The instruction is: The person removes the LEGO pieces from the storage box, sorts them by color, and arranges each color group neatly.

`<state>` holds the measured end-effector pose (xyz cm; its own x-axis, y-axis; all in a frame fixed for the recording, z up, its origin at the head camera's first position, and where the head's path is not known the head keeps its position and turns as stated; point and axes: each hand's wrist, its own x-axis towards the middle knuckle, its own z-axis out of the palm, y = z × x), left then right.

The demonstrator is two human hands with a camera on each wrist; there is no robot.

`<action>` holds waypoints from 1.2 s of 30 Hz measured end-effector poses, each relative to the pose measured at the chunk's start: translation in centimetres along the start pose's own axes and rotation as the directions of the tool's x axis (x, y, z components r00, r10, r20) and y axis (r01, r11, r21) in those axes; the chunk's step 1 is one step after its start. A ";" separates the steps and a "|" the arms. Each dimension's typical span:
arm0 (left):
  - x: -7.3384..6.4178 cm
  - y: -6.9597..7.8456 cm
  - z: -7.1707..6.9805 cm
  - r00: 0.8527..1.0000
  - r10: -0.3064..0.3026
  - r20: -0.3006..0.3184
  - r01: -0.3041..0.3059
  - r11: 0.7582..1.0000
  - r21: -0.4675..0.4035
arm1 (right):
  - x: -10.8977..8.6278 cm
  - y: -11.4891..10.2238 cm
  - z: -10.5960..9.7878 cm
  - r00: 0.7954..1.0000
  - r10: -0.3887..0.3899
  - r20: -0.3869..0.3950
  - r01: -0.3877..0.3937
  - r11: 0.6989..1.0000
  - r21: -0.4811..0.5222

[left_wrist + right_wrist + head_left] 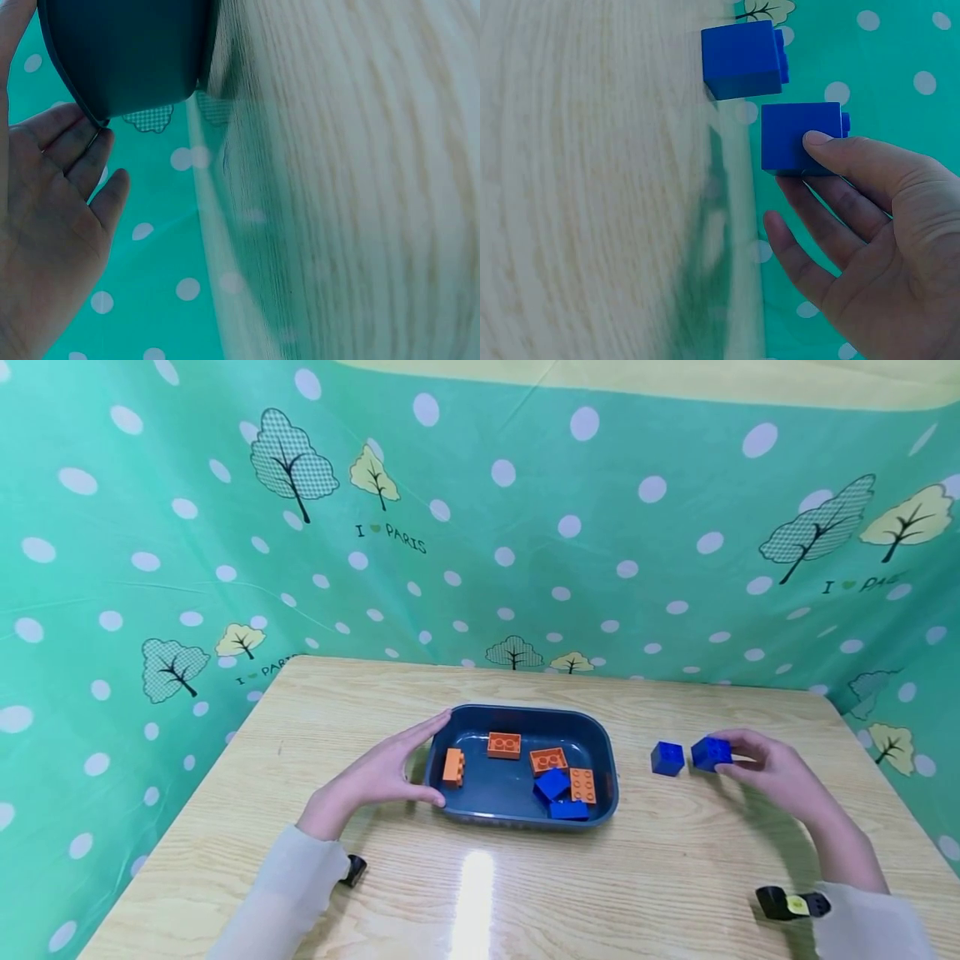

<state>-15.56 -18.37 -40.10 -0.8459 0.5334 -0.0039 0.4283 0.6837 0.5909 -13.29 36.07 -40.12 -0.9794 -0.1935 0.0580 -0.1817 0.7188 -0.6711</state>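
A dark blue, round-cornered plastic container (517, 818) stands on the table with several orange toy bricks (504, 745) and two blue ones (568, 811) inside. My left hand (375, 772) grips its left end, thumb at the front corner and fingers at the back; in the left wrist view, fingertips meet the rim (99, 120). To the right of the container, my right hand (772, 772) pinches a blue toy brick (795, 139) between thumb and fingers. Close on its left, another blue brick (667, 758) sits on the tabletop, studs up.
The light wood-grain table (360, 685) ends at a green dotted cloth (525, 568) hanging behind and at both sides. A black wrist camera (791, 903) is worn on the right arm, another (352, 870) on the left.
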 end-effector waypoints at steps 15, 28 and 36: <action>0.0 0.0 -0.1 1.000 -0.008 0.009 0.008 1.000 -0.009 | 0.2 0.9 0.4 0.999 0.023 0.047 -0.023 1.000 -0.006; 0.0 0.0 -0.2 1.000 -0.008 0.014 0.008 1.000 -0.011 | 0.4 0.9 0.6 0.997 0.034 0.070 -0.031 0.999 -0.043; 0.1 -0.3 0.0 1.000 0.006 0.011 -0.006 1.000 -0.008 | 0.5 1.0 0.8 0.996 0.038 0.079 -0.034 0.998 -0.045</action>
<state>-15.75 -18.58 -40.27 -0.8396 0.5431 -0.0089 0.4313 0.6765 0.5969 -13.91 36.14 -41.39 -0.9755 -0.2185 -0.0262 -0.1518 0.7542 -0.6388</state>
